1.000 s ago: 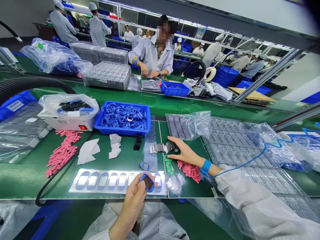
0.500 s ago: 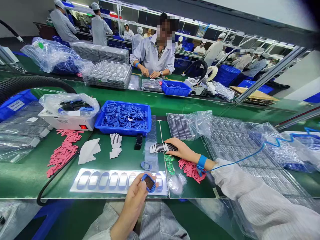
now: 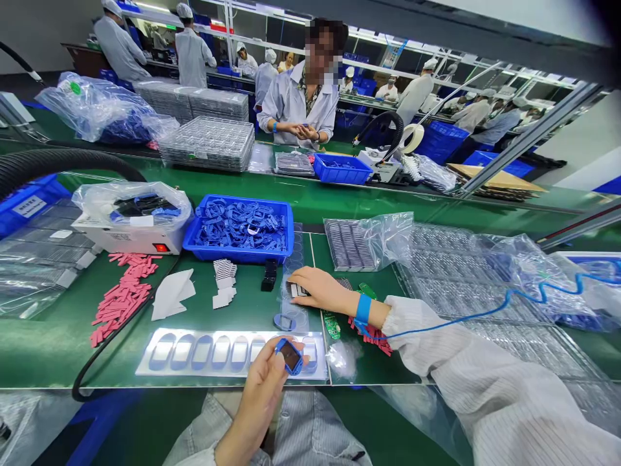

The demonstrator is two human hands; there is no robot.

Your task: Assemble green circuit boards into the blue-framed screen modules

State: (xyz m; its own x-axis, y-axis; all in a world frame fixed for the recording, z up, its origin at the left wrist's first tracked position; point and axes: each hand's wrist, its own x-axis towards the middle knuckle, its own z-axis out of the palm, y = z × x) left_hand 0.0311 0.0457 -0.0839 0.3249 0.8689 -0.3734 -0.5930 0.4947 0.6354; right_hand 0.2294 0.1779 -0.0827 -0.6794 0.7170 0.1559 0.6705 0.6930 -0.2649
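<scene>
My left hand (image 3: 266, 372) is closed around a small blue plastic housing (image 3: 290, 356) with a dark window, held above the front edge of the bench. My right hand (image 3: 317, 288), wearing a blue wrist strap, reaches over a fanned row of small black-and-white panels (image 3: 345, 283). Its fingers and thumb close around the row's left end, where a white panel (image 3: 297, 291) shows between them; the palm hides most of the row. Just below lies a clear oval cover (image 3: 284, 321). Green circuit boards (image 3: 332, 325) sit beside my right wrist.
A sheet of oval films (image 3: 201, 355) lies along the front edge. Behind are a blue bin of housings (image 3: 191, 244), white squares (image 3: 224, 283) and black pieces (image 3: 268, 276). Pink strips (image 3: 121, 299) lie left, clear trays (image 3: 441, 285) right. A co-worker (image 3: 301, 103) sits opposite.
My right hand has moved left along the row of panels, from its right end to its left end. My left hand stays put with the housing. The co-worker's hands have risen from the bench.
</scene>
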